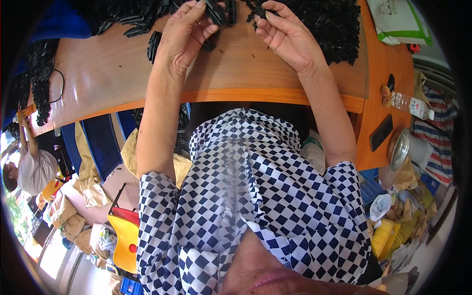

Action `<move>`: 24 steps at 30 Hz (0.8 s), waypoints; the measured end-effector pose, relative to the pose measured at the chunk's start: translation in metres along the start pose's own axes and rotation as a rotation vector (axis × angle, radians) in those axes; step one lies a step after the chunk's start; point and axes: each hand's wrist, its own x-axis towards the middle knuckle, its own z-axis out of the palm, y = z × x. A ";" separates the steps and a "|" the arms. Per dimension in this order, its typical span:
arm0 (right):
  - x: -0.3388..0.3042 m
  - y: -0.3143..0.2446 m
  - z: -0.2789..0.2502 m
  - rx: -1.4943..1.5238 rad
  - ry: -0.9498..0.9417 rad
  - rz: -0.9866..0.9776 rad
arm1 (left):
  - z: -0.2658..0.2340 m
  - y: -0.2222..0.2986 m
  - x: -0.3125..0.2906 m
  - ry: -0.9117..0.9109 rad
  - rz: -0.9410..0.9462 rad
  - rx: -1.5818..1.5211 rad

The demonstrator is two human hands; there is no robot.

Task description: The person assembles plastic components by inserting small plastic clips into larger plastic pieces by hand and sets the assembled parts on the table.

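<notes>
Both my hands are raised over the wooden table, near the top of the view. My left hand is closed on a black plastic part with a rounded, curved shape; its exact kind does not show. Between thumb and fingers, my right hand pinches a small black plastic piece. The two held parts are apart. Beyond my right hand spreads a heap of small black plastic pieces. Another black part lies on the table beside my left wrist.
More black parts are piled at the far left. On the right stand a clear bottle, a dark phone and a green-white bag. A yellow chair and blue crates are at the lower left, with another person beyond.
</notes>
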 end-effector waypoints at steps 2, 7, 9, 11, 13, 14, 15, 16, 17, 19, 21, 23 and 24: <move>-0.004 0.004 0.003 0.021 0.046 0.006 | -0.005 -0.009 -0.006 -0.153 -0.086 -0.163; -0.009 0.018 -0.005 -0.158 0.018 -0.058 | -0.005 -0.033 -0.028 -0.137 0.000 -0.191; -0.013 0.021 0.002 -0.242 0.053 -0.092 | -0.003 -0.042 -0.036 -0.065 0.007 -0.182; -0.017 0.021 0.002 -0.326 0.064 -0.094 | 0.001 -0.041 -0.043 -0.110 0.012 -0.192; -0.023 0.020 0.010 -0.386 0.074 -0.092 | 0.007 -0.041 -0.053 -0.168 0.020 -0.224; -0.026 0.020 0.015 -0.442 0.088 -0.088 | 0.008 -0.041 -0.056 -0.168 0.029 -0.225; -0.029 0.021 0.018 -0.448 0.081 -0.089 | 0.007 -0.042 -0.059 -0.194 0.029 -0.213; -0.032 0.022 0.022 -0.519 0.074 -0.120 | 0.008 -0.042 -0.062 -0.220 0.030 -0.201; -0.034 0.023 0.025 -0.590 0.066 -0.151 | 0.008 -0.042 -0.065 -0.234 0.028 -0.218; -0.036 0.029 0.028 -0.647 0.031 -0.249 | 0.015 -0.040 -0.071 -0.222 0.047 -0.218; -0.040 0.036 0.032 -0.704 -0.007 -0.352 | 0.022 -0.038 -0.078 -0.217 0.074 -0.227; -0.046 0.043 0.039 -0.709 0.033 -0.384 | 0.020 -0.043 -0.082 -0.225 0.090 -0.239; -0.049 0.047 0.042 -0.717 0.023 -0.394 | 0.019 -0.046 -0.084 -0.228 0.094 -0.251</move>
